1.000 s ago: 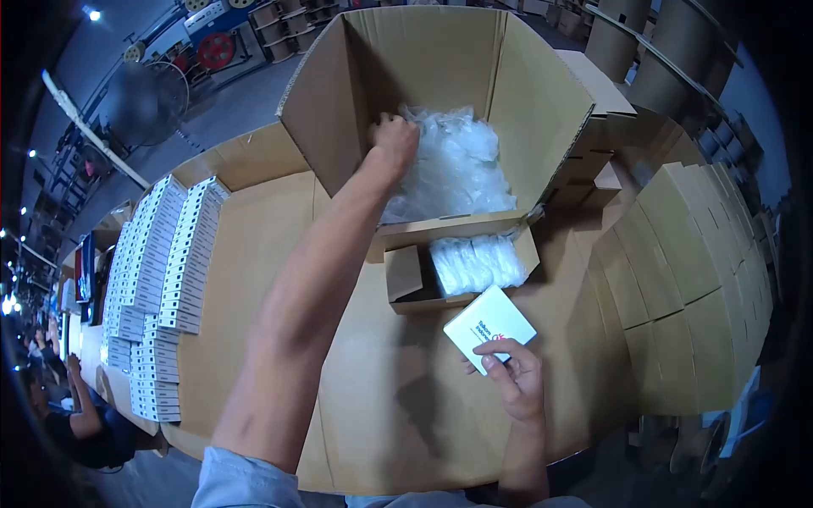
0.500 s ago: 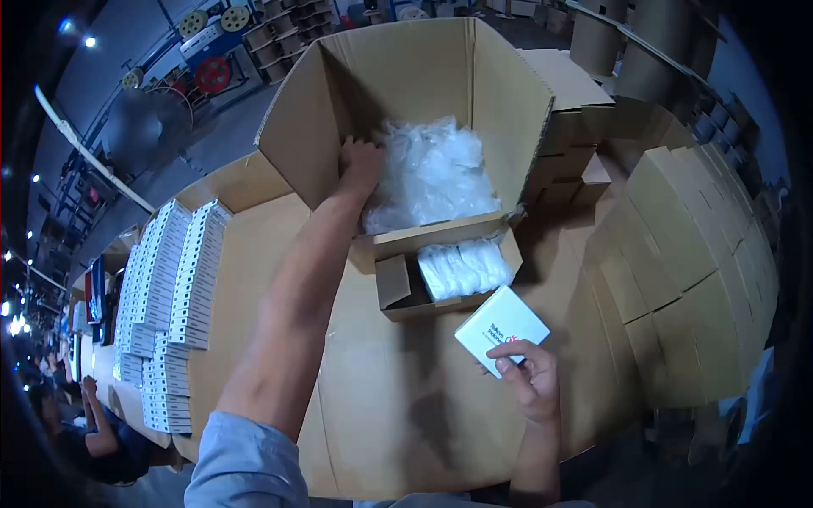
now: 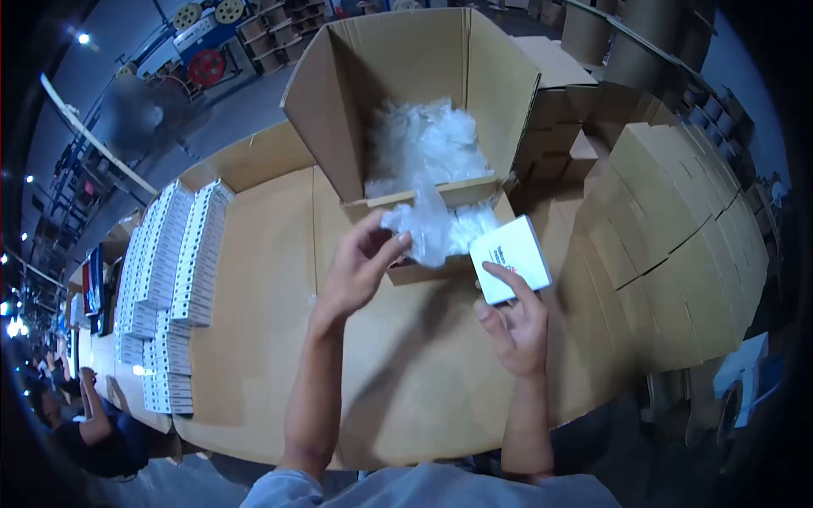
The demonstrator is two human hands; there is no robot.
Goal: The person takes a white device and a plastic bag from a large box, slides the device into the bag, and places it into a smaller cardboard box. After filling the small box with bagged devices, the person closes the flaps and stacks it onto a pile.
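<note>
Left hand (image 3: 360, 269) pinches a crinkly clear plastic bag (image 3: 425, 227) between thumb and fingertips, holding it just above the small open carton (image 3: 440, 269). Right hand (image 3: 513, 326) grips a flat, square white box (image 3: 511, 258) by its lower edge, tilted up beside the bag. Behind them stands a big corrugated carton (image 3: 339, 110) heaped with more glossy bags. The worktop (image 3: 254, 339) is smooth brown cardboard, with rows of slim white boxes (image 3: 174, 279) along its left, in a dim factory hall.
</note>
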